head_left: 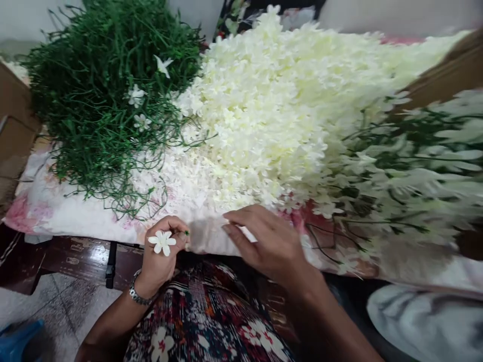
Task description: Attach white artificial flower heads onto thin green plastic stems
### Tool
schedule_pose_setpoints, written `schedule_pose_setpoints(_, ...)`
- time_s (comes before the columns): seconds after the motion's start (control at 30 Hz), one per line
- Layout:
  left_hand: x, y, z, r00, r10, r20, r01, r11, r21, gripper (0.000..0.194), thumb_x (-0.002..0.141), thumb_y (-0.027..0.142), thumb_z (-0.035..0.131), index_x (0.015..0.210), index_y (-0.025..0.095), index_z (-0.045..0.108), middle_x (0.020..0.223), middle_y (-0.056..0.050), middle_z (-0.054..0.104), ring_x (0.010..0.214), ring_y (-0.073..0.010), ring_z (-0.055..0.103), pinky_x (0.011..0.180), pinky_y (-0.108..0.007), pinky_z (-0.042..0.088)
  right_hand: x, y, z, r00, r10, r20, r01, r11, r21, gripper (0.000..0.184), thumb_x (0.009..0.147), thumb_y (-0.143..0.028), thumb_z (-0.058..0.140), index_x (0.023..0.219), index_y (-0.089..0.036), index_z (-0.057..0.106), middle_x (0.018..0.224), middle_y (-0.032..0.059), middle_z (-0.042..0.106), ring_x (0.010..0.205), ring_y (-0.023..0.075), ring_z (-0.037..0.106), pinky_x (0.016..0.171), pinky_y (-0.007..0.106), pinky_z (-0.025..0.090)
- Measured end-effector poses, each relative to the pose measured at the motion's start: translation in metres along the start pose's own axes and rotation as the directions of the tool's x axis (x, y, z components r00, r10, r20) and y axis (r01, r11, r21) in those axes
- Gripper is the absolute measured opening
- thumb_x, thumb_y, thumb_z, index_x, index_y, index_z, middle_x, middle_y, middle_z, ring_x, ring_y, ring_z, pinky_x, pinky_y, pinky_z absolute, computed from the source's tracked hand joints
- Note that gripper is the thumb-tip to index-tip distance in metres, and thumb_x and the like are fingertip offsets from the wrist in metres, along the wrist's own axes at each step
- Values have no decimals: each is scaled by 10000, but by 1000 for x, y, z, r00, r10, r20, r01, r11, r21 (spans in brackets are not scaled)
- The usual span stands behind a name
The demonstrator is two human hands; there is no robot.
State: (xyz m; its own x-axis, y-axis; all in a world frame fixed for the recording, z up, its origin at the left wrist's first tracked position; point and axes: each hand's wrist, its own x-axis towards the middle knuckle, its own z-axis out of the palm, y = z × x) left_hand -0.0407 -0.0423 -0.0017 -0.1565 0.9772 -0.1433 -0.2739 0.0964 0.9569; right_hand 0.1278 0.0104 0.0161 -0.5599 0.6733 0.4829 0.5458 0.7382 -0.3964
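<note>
Near the front edge of the cloth, my left hand (164,251) is closed around an artificial flower stem (186,233), its green tip showing at the fingertips. A white artificial flower (162,243) with open petals rests over the back of that hand. My right hand (264,241) hovers to its right, thumb and forefinger drawn together in a pinch; whatever may be between them is too small to make out. Beyond my hands lie a heap of green plastic stems (109,95) and a large pile of loose cream-white petals (260,110).
At the right, finished-looking sprays of white flowers with green stems (415,166) lie blurred. A cardboard box (15,136) stands at the left edge, and brown cardboard (445,75) at the right. Floral cloth (86,213) covers the work surface. A blue plastic object (22,339) sits on the floor.
</note>
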Motion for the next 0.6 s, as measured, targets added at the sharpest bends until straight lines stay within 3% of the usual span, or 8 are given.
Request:
schedule_pose_setpoints(0.07,0,1,-8,996,48,-77,-52,997,-49,77,720,207,565,695,144,528,612,6,480,525,-77,428,468,-192,318,7,4,3,996,7,86,-4,999,-33,54,781,-140,490,795,-134,541,696,43,550,687,123,490,629,248,406)
schedule_pose_setpoints(0.13,0,3,-17,975,135,-176,-142,989,-28,83,723,215,569,710,149,521,634,5,478,534,-76,433,468,-192,320,17,3,9,982,-56,180,66,997,-47,85,785,-137,474,767,-139,557,685,43,546,688,131,487,635,256,403)
schedule_pose_setpoints(0.23,3,5,-30,907,268,-324,-280,960,10,98,705,205,589,698,148,509,632,10,470,531,-71,427,477,-194,328,39,-8,26,959,-175,224,194,979,-66,121,778,-113,460,771,-148,576,688,43,547,686,138,474,631,260,389)
schedule_pose_setpoints(0.3,6,7,-37,878,295,-377,-315,949,11,99,706,182,585,689,148,493,613,16,472,520,-68,423,474,-192,326,54,-17,38,938,-236,253,265,961,-84,132,770,-106,463,794,-161,581,717,42,552,695,145,466,627,264,377)
schedule_pose_setpoints(0.43,8,9,-41,892,232,-388,-223,972,67,77,749,155,532,697,149,475,602,13,493,507,-66,427,455,-186,307,69,-21,45,911,-275,306,324,939,-120,127,764,-111,473,779,-172,584,725,35,550,685,150,459,605,268,364)
schedule_pose_setpoints(0.6,6,3,-37,903,300,-308,-249,949,196,74,711,198,567,723,157,506,598,21,456,516,-78,415,467,-203,318,44,7,15,976,-95,196,142,961,-238,121,774,-111,475,765,-134,593,678,46,557,690,141,489,635,263,385)
